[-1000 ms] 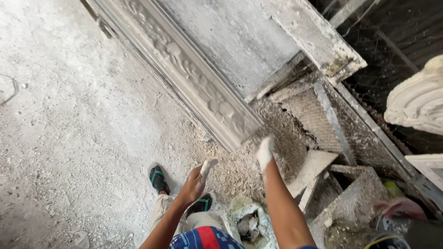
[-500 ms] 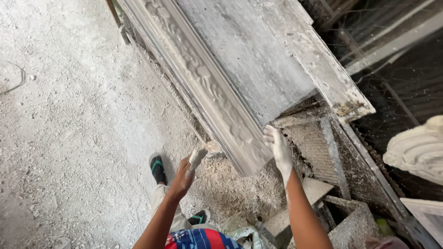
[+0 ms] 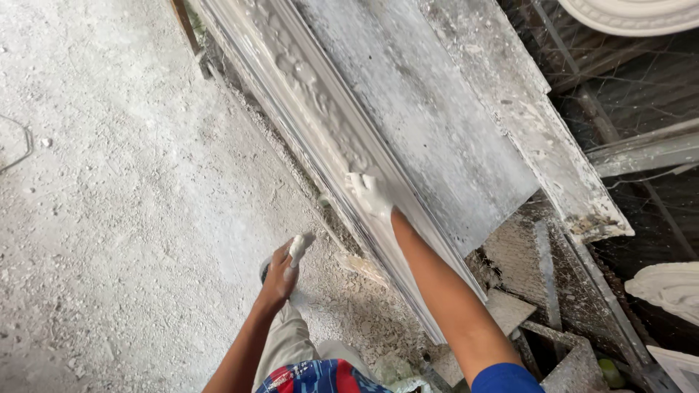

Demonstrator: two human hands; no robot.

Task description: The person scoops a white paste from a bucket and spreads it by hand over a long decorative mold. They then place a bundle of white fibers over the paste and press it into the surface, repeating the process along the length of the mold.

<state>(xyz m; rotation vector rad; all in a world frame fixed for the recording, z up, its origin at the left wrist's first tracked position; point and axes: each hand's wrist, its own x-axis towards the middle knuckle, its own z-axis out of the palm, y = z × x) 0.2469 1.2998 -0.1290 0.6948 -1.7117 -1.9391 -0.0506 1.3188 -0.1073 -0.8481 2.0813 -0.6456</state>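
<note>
That long ornate plaster moulding (image 3: 306,109) running up the frame looks heavy, brittle and wet-slick, so the plaster-coated right hand (image 3: 370,195) lies flat and open on its lower edge, left hand (image 3: 280,273) loosely curled, holding nothing.

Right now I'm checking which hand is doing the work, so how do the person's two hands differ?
The right hand lies flat on the long ornate plaster moulding, while the left hand hangs free above the dusty floor, touching nothing. The right hand is coated white all over; the left hand is white mainly at the fingertips. The right arm reaches further forward than the left. Both are bare and smeared with wet plaster.
</note>
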